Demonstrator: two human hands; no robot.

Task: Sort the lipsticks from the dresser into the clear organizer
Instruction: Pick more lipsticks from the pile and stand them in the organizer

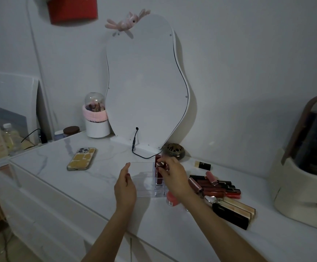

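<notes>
The clear organizer point(144, 178) sits near the middle of the dresser point(59, 186), closer to its front edge than to the wall, in front of the wavy-edged white panel point(146, 82). The left hand point(125, 188) rests against the organizer's left wall with the fingers fairly straight and the thumb up — most likely bracing the light box so it does not slide while a tube goes in.

The right hand point(172, 176) reaches over the organizer's right-hand column of compartments, its fingertips pinching a dark red lipstick point(158, 160) near the top. The tube stands upright, its lower part down among the cells at the back right corner; other dark red tubes seem to stand in the cells just in front, though the clear walls make it hard to count them. Holding it by the cap end keeps the fingers above the narrow cell walls.

The rest of the lipsticks point(216, 186) lie in a loose pile on the dresser just right of the organizer, under and beyond the right wrist — within easy reach for the next pick. A black and gold tube point(203, 164) lies apart, further back towards the wall, and a coral pot point(171, 199) sits by the organizer's front right corner. A phone point(82, 158) lies face down to the left.
</notes>
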